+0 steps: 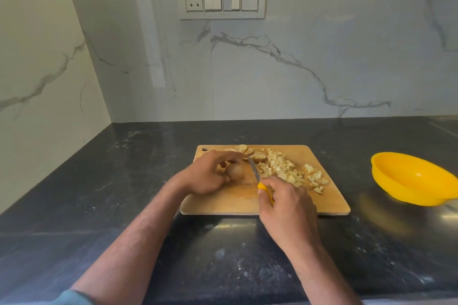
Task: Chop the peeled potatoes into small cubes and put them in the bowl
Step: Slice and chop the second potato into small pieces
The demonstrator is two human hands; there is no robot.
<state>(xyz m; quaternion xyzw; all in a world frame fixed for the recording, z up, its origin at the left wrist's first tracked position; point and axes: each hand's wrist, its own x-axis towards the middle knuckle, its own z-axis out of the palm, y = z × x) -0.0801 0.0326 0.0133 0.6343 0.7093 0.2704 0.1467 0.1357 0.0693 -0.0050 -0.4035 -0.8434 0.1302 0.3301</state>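
Observation:
A wooden cutting board (223, 203) lies on the dark counter. My left hand (207, 176) holds a round piece of potato (235, 170) against the board, fingers arched over it. My right hand (285, 199) grips a yellow-handled knife (254, 170), its blade pointing away from me just right of that piece. A few potato slices (250, 152) lie at the board's far edge. A heap of small potato cubes (290, 172) covers the board's right half. The yellow bowl (411, 178) stands empty on the counter to the right.
The black stone counter (124, 181) runs to a marble wall with a switch panel (221, 0). A side wall closes the left corner. A hob edge (443, 126) shows at far right.

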